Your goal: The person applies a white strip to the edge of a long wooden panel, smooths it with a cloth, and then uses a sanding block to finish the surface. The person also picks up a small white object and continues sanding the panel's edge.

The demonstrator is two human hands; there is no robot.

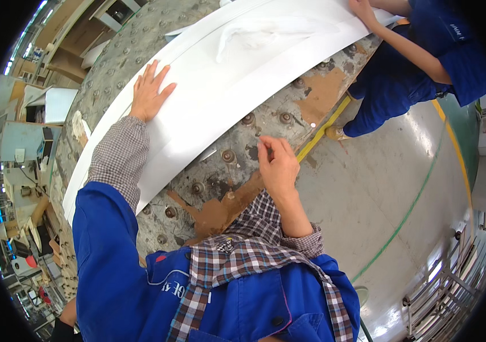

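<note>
A long white sheet panel (pixel 200 102), glossy and seemingly flexible, lies across a worn worktable (pixel 268 124) studded with ball rollers. My left hand (pixel 149 94) rests flat on the panel near its far left edge, fingers spread. My right hand (pixel 280 166) hovers over the near table edge, apart from the panel. Its fingers curl toward the thumb, and whether something small sits between the tips cannot be made out. At the upper right, another person's hand (pixel 362 10) touches the panel's far end. Light reflections blur the panel's surface there.
The other person (pixel 413 72) in blue workwear stands at the table's right side. Torn brown sheet material (pixel 324 94) covers parts of the tabletop. Yellow edging (pixel 322 130) runs along its side. Metal racks (pixel 443 286) stand lower right; boards and boxes (pixel 25 141) crowd the left.
</note>
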